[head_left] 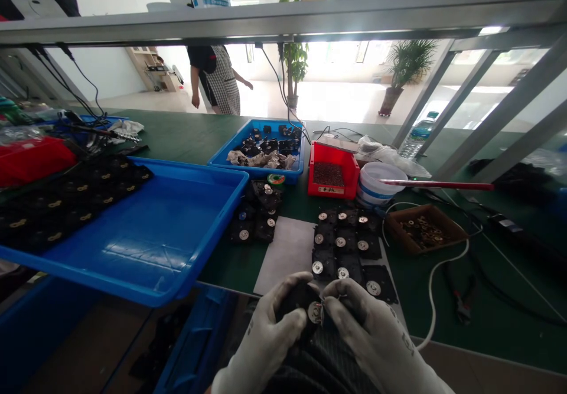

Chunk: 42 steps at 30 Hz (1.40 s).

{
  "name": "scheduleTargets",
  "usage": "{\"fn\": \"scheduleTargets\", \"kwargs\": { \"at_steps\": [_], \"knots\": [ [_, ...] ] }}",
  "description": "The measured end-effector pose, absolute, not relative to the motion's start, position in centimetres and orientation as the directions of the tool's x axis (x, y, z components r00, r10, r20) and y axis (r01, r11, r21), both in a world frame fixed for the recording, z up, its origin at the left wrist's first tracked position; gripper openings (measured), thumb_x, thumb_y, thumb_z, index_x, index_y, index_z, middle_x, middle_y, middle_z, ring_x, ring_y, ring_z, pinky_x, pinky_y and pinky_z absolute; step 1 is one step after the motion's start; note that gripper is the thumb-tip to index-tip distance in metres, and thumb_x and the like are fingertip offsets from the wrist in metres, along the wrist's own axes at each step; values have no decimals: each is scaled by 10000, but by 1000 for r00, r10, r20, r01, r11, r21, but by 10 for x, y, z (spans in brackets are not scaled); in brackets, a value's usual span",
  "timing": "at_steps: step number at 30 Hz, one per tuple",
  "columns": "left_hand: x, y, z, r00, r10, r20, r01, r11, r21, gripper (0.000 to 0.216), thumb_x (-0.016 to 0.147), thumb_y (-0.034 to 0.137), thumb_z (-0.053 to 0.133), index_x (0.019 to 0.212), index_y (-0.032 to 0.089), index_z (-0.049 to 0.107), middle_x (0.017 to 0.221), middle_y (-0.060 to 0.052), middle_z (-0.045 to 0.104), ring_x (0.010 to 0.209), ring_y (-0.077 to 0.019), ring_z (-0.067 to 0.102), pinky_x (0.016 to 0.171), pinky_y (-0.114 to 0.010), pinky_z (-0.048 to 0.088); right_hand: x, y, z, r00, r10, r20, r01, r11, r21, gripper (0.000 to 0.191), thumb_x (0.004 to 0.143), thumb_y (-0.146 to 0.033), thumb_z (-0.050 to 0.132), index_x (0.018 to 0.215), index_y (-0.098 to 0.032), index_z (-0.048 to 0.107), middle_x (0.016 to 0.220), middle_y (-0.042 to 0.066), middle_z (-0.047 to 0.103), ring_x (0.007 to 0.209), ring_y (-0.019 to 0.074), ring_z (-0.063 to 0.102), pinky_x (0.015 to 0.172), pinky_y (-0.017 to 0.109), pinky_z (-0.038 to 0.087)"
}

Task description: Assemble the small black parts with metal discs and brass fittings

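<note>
White-gloved, my left hand point(277, 323) grips a black square part with a silver round disc point(315, 312), just over the front edge of the table. My right hand point(361, 323) is closed at the part's right side, thumb and forefinger pinched by the disc. Whatever sits between those fingertips is too small to make out. Just beyond my hands, several similar black parts point(341, 242) lie in rows, discs up, on a white sheet point(287, 246). More of them point(243, 234) are grouped to the left of the sheet.
A large blue tray point(177, 246) with black parts stands left; a smaller blue tray point(221, 156) is behind. A red bin point(313, 175) of small pieces, a white tub point(381, 184), a brown box point(398, 240) and pliers point(463, 305) are right. A person point(217, 78) stands beyond the table.
</note>
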State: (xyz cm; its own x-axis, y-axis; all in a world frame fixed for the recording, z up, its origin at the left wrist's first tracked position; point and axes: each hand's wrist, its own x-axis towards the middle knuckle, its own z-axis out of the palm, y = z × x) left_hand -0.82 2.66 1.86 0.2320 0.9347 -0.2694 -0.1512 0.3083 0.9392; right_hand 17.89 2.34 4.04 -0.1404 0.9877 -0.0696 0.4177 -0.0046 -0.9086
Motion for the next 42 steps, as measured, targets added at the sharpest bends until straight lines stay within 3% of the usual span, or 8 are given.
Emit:
{"fn": "scheduleTargets", "kwargs": {
  "at_steps": [6,11,16,22,27,42],
  "knots": [
    [-8,28,19,233,928,-292,-120,325,938,501,804,211,654,1304,212,685,1210,-83,768,1145,-320,704,965,-388,571,177,22,40,-122,983,-139,417,-76,-906,196,968,-417,541,910,-259,643,835,-8,717,820,158,715,748,207,530],
    [-10,26,16,231,927,-297,-105,327,939,504,816,225,640,1318,218,678,1131,-72,766,1000,-285,724,903,-381,590,174,21,43,-106,989,-107,447,-49,-893,181,961,-406,540,893,-269,639,801,-30,719,767,141,703,708,198,509],
    [-11,26,16,228,933,-278,-92,305,948,510,803,220,644,1311,209,687,1142,-77,764,1047,-291,709,924,-367,582,172,18,48,-81,994,-66,526,-14,-850,181,959,-388,527,873,-271,635,674,-66,690,572,111,636,579,192,463],
    [-11,26,16,228,931,-286,-76,310,948,498,804,215,628,1298,222,691,1154,-69,772,1051,-301,724,921,-382,585,171,18,47,-87,995,-49,542,6,-840,193,955,-389,504,877,-269,633,718,-55,721,624,119,671,606,197,472],
    [-12,27,18,212,935,-284,-54,301,952,502,800,198,633,1297,226,692,1247,-65,766,1243,-320,672,1023,-375,547,170,19,47,-75,996,-52,572,0,-820,192,964,-366,498,861,-268,626,652,-66,697,543,106,629,548,190,444],
    [-13,29,13,234,929,-288,-44,306,951,530,793,239,640,1322,217,679,1218,-80,767,1091,-308,715,932,-379,586,168,19,54,-72,997,2,604,45,-796,197,958,-353,500,861,-272,651,665,-63,688,558,106,635,578,155,488]
  ]
}}
